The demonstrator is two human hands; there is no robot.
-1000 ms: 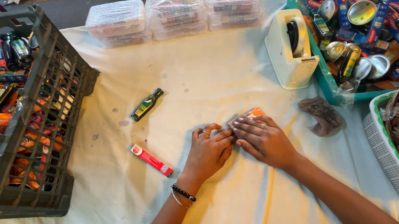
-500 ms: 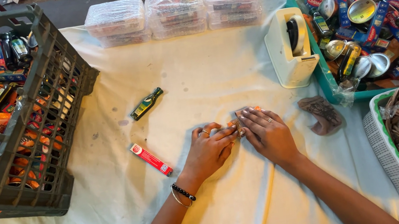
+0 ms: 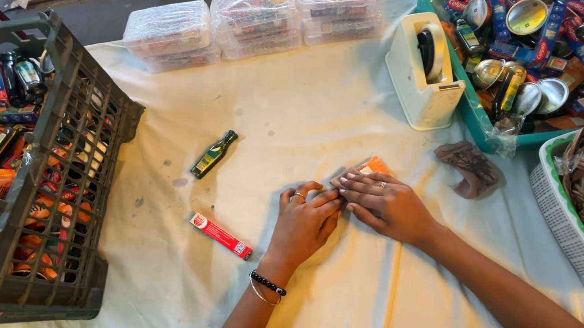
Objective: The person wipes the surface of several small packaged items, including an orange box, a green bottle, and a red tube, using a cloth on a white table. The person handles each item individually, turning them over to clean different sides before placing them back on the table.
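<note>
Pressing down on a small orange packet [image 3: 371,167] at table centre, the left hand [image 3: 305,222] and right hand [image 3: 387,205] are lying flat, fingertips meeting, the right one having slid a bit toward 9 o'clock since a second ago, now covering more of the packet. Sitting at 9 o'clock are a red stick pack [image 3: 220,235] and little green bottle [image 3: 213,154]; wrapped clear boxes [image 3: 256,17] are at 12, the teal bin [image 3: 473,118] of colourful packs at 2.

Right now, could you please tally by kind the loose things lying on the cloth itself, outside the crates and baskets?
Wrapped clear boxes: 3
Tape dispenser: 1
Small dark bottle: 1
Red flat box: 1
Orange packet under the hands: 1
Brown crumpled piece: 1
Total: 8
</note>
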